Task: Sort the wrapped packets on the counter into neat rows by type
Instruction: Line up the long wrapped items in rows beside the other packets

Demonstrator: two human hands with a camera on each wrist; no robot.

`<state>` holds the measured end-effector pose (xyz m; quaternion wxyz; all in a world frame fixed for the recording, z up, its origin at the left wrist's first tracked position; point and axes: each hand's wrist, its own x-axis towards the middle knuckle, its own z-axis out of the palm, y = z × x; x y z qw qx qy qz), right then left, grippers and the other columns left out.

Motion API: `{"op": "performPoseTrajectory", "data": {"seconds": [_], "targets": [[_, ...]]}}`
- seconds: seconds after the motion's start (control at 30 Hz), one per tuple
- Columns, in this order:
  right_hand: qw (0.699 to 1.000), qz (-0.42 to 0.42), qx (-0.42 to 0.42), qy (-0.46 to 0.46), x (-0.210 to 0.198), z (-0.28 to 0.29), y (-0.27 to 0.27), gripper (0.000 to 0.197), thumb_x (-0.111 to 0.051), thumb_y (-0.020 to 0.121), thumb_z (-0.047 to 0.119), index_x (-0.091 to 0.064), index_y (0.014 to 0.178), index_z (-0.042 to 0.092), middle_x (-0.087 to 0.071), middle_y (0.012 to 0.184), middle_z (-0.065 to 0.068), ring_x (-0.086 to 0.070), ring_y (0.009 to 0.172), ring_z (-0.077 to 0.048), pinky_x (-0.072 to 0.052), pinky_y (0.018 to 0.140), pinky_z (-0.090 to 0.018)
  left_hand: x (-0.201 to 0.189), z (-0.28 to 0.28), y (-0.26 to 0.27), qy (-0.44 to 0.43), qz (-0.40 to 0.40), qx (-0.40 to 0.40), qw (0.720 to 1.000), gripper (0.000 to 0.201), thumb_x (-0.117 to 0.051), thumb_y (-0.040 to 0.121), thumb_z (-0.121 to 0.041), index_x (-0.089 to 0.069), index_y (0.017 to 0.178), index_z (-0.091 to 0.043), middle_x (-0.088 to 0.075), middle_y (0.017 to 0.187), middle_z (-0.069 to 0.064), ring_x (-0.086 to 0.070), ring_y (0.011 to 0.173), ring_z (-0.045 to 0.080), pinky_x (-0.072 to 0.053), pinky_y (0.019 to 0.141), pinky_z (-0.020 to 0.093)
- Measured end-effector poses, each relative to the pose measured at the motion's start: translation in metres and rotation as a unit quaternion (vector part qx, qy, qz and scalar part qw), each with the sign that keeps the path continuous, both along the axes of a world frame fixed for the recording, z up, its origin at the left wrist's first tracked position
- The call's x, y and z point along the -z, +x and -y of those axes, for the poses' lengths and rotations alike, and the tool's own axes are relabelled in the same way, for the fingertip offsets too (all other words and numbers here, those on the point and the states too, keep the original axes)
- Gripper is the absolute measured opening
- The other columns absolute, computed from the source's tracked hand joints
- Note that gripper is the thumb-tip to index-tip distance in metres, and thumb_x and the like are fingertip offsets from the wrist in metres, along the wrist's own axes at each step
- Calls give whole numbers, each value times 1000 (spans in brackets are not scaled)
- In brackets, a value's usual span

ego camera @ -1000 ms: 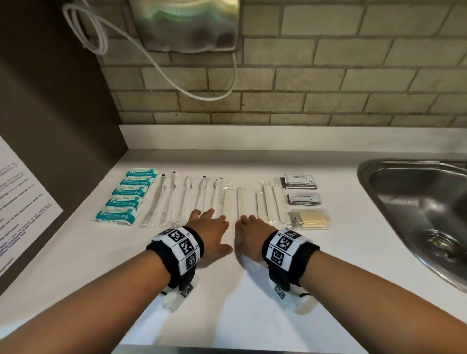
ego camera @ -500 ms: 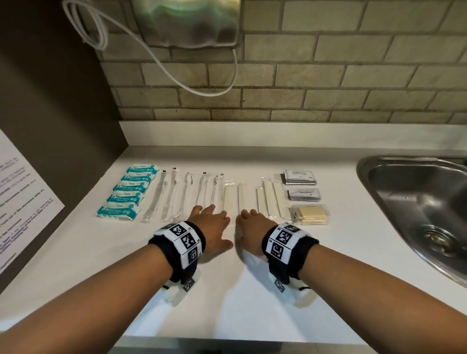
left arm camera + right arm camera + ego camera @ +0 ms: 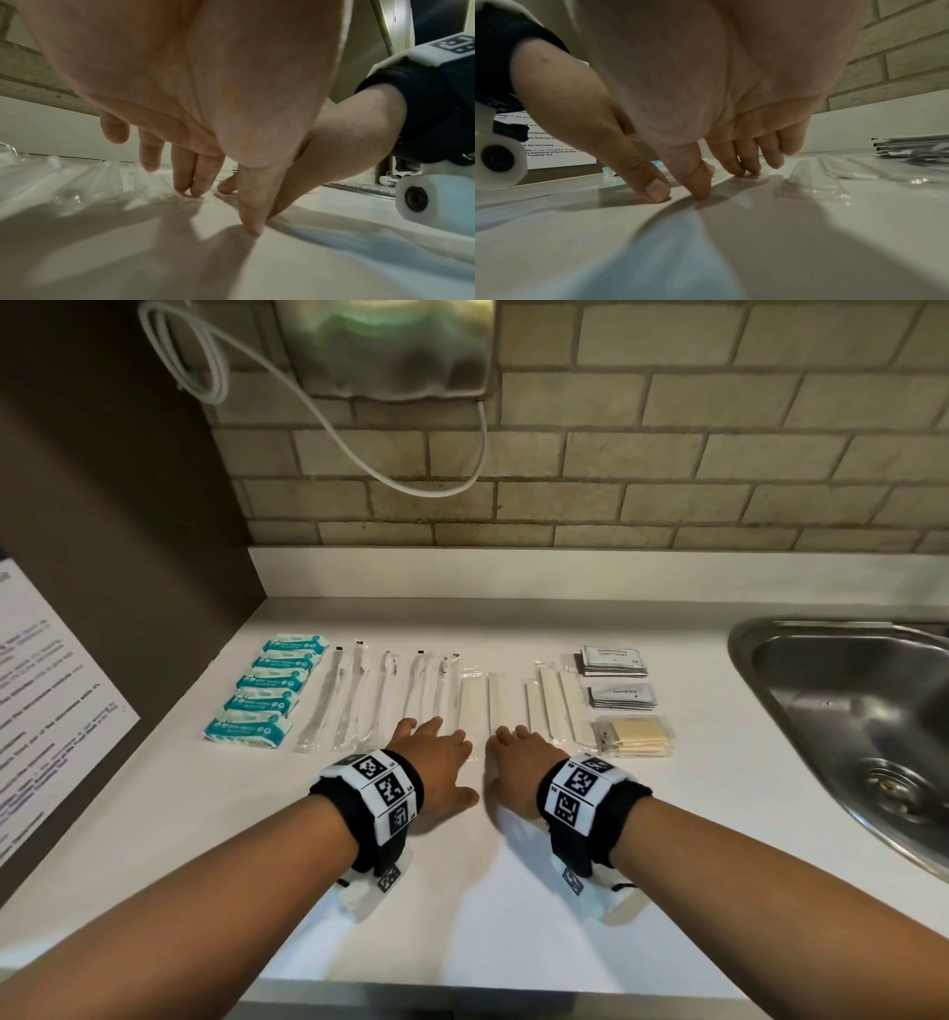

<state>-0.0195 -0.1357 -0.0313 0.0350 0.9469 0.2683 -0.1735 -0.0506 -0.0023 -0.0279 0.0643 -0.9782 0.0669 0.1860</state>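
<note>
Teal-and-white packets (image 3: 267, 692) lie stacked in a column at the counter's left. Right of them run long clear-wrapped packets (image 3: 354, 701), then white stick packets (image 3: 472, 711) and more sticks (image 3: 552, 706). Grey sachet piles (image 3: 613, 661) (image 3: 622, 697) and a yellowish packet (image 3: 634, 737) sit at the right end. My left hand (image 3: 436, 762) lies flat, fingers straight, its fingertips (image 3: 197, 188) touching the near ends of the wrappers. Beside it my right hand (image 3: 518, 762) rests the same way, with its fingertips (image 3: 739, 170) on the counter by the sticks.
A steel sink (image 3: 868, 726) is set into the counter (image 3: 462, 916) at the right. A brick wall with a metal box (image 3: 385, 346) and looping white cable (image 3: 328, 428) stands behind. A printed notice (image 3: 46, 711) hangs on the dark left wall.
Both hands stay flat at the near ends of the rows, with hardly any shift. The packets have not moved.
</note>
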Motion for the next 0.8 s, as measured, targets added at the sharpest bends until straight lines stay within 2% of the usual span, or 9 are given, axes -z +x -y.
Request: {"op": "performPoseTrajectory", "data": {"seconds": [0.43, 0.63, 0.8], "targets": [[1000, -3, 11, 15, -2, 0, -1, 56, -46, 96, 19, -30, 146, 4, -32, 151, -10, -26, 142, -29, -26, 114, -37, -1, 1, 1, -4, -5, -6, 1000, 70, -42, 91, -57, -29, 148, -20, -16, 161, -2, -4, 149, 25, -3, 118, 48], [1000, 0, 0, 12, -1, 3, 1, 57, -50, 94, 19, -31, 145, 4, -34, 148, -9, -30, 139, -29, -29, 111, -37, -2, 1, 2, -7, 2, 1, 1000, 69, -44, 90, -57, -31, 147, -20, -18, 161, -2, -5, 149, 25, -3, 117, 49], [1000, 27, 8, 4, -3, 21, 11, 58, -42, 97, 28, -27, 147, 3, -26, 155, -14, -19, 146, -34, -20, 118, -41, -8, 11, 11, -46, 21, 15, 999, 68, -46, 89, -57, -35, 145, -20, -20, 160, -3, -5, 149, 25, -2, 116, 48]]}}
